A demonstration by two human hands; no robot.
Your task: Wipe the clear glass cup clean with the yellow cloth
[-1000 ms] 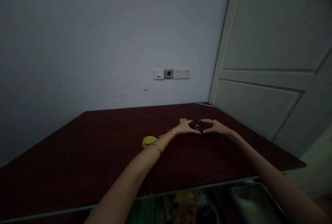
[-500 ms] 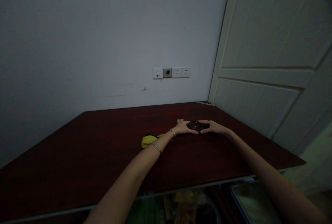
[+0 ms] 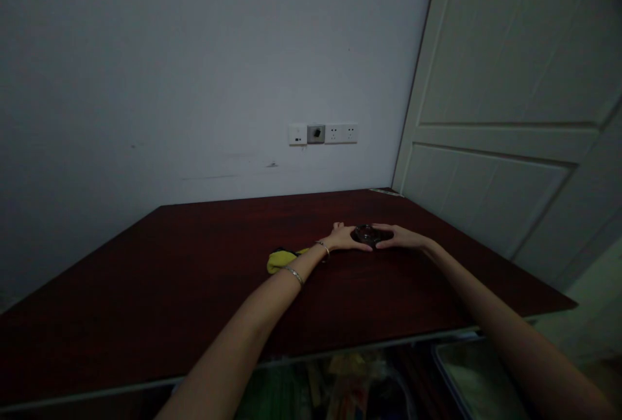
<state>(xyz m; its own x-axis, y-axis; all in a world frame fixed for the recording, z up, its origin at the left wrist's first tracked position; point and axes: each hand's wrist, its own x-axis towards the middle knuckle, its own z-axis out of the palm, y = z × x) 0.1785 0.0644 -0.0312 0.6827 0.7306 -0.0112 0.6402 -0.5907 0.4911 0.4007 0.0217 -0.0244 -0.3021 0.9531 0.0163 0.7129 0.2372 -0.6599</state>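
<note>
A small dark round glass object (image 3: pixel 367 234) sits on the dark red table (image 3: pixel 194 303), far out from me. My left hand (image 3: pixel 344 238) cups it from the left and my right hand (image 3: pixel 401 236) cups it from the right, fingers curled round its sides. Both arms are stretched forward. Thin bracelets circle my left wrist and forearm. A yellow cloth (image 3: pixel 279 260) lies on the table just left of my left forearm.
A white wall with a row of sockets (image 3: pixel 322 133) stands behind the table. A white panelled door (image 3: pixel 510 115) closes off the right side. Under the table's front edge are coloured bags (image 3: pixel 340 387) and a pale bin (image 3: pixel 466 374).
Both hands stay wrapped round the dark object, which has settled slightly lower onto the table. The view shifted a little.
</note>
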